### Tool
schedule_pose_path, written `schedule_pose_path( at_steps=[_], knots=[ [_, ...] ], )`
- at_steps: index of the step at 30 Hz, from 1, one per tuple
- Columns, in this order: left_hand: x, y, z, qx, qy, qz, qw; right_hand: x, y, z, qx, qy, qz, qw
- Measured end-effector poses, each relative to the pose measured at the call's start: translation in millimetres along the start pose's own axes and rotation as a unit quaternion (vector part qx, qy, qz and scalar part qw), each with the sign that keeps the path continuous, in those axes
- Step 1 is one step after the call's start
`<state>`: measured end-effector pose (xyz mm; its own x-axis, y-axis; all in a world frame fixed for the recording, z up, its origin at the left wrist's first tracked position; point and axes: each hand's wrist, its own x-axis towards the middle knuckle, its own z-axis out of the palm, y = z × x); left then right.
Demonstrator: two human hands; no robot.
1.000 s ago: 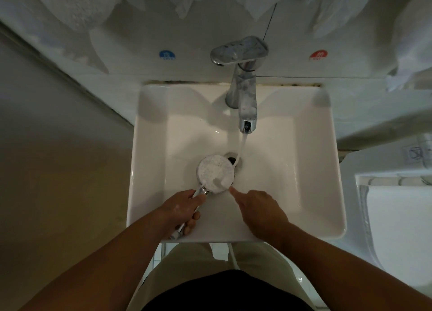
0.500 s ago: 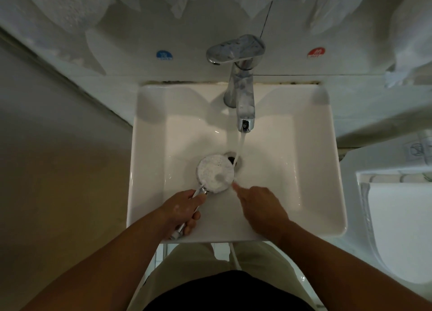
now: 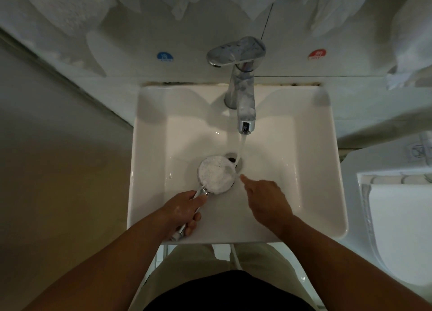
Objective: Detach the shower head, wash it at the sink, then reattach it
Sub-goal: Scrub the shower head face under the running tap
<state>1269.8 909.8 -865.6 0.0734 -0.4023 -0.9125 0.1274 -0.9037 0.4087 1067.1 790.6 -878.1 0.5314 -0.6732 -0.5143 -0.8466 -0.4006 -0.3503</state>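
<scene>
A small bathroom is being viewed from above: a square white sink [image 3: 149, 161] is set against a pale wall, with a chrome faucet [image 3: 240, 86] at its back edge and blue and red temperature stickers to either side. Towels and plastic are hanging overhead, and part of a toilet [image 3: 397, 217] is showing at the right.

The washing step is in hand. The shower head [image 3: 216, 174] is being held face up inside the basin, just beside the drain [image 3: 232, 158], and the stream of water [image 3: 242, 144] is falling past its far right rim. Its handle is being gripped by the left hand [image 3: 184, 211], whose fingers [image 3: 191, 225] are wrapped closed around it. The right hand [image 3: 266, 199] is holding nothing; its forefinger is being extended to the right edge of the spray face, while the other fingers are curled in loosely.

Since the stream appears only to be catching the rim, the head is judged to need shifting right and back so that the nozzle face is being flushed fully while it is rubbed. Reattachment is not yet due.
</scene>
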Motion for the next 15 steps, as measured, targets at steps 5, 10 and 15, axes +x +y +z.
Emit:
schedule_pose_path(
  at_steps=[5, 10, 15],
  knots=[
    [-1, 0, -1, -0.009, -0.003, -0.002, 1.0, -22, -21, 6, -0.043, -0.057, -0.08, 0.994],
    [-5, 3, 0, -0.002, 0.0, -0.003, 1.0, 0, -11, -1, -0.004, -0.008, -0.009, 1.0],
    [-5, 3, 0, -0.005, -0.003, -0.001, 1.0, -9, -15, 6, -0.049, -0.03, -0.064, 0.996]
  ],
)
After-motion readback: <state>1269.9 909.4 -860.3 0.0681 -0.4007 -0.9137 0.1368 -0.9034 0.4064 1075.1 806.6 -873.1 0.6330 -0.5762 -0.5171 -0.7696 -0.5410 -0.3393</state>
